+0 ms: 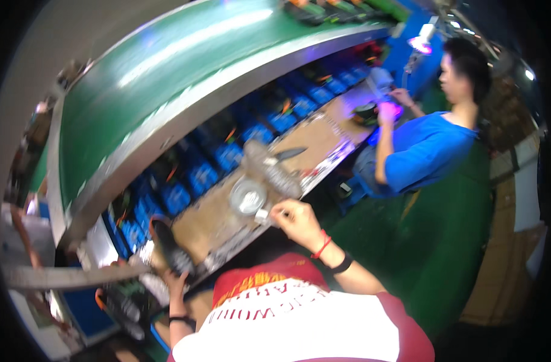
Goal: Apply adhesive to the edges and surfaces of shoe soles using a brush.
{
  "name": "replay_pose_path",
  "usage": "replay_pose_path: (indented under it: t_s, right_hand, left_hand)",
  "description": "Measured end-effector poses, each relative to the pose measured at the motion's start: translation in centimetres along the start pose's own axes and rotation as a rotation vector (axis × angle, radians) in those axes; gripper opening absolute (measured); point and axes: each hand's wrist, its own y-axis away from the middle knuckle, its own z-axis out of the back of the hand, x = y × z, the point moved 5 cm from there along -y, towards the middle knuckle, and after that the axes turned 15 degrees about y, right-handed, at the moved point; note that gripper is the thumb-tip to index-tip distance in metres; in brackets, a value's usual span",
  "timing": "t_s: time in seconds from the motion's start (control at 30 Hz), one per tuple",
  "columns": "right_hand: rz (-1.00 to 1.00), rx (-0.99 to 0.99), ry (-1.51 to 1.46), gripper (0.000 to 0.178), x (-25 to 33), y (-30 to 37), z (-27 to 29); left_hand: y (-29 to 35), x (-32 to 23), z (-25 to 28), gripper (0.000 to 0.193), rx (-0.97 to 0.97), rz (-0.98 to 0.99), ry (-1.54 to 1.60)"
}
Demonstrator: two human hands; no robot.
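Observation:
At the near left of the bench, my left hand (176, 282) grips the near end of a dark shoe (170, 246) with an orange-red edge at its far end. My right hand (299, 224) is raised over the bench's near edge, its thumb and fingers pinched. A small white piece (261, 216) shows right beside those fingertips; blur hides whether they hold it. Just beyond it stands a round metal tin (247, 196) with pale contents. A grey shoe-shaped form (272, 171) lies past the tin, beside a dark pointed flat piece (290, 153).
Blue holders (203, 178) with dark shoes line the bench's far side, below a green conveyor belt (136, 102) with a metal edge. A co-worker in a blue shirt (429, 151) works at the right under a lamp (421, 43). More shoes (123, 304) sit lower left.

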Motion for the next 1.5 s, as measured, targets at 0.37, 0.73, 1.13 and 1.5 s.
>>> replay_pose_path:
  t_s: [0.37, 0.73, 1.13, 1.5]
  right_hand:
    - [0.073, -0.021, 0.625, 0.007, -3.2, -2.8, -12.3]
    - [0.125, 0.104, 0.765, 0.012, -4.1, -4.4, -14.9]
    - [0.169, -0.009, 0.651, 0.010, -2.2, -4.5, -11.5]
    - [0.629, 0.041, 0.072, 0.015, 13.9, -2.1, -3.1]
  left_hand:
    - [7.5, -11.6, -4.0, 0.058, 0.290, 0.517, 1.342]
    - [8.8, -17.6, -6.2, 0.071, 0.483, 0.362, 1.296]
    - [10.3, -28.3, -10.9, 0.081, 0.605, -0.293, 0.432]
    - [13.6, -35.6, -12.3, 0.083, 0.632, -0.838, -0.231]
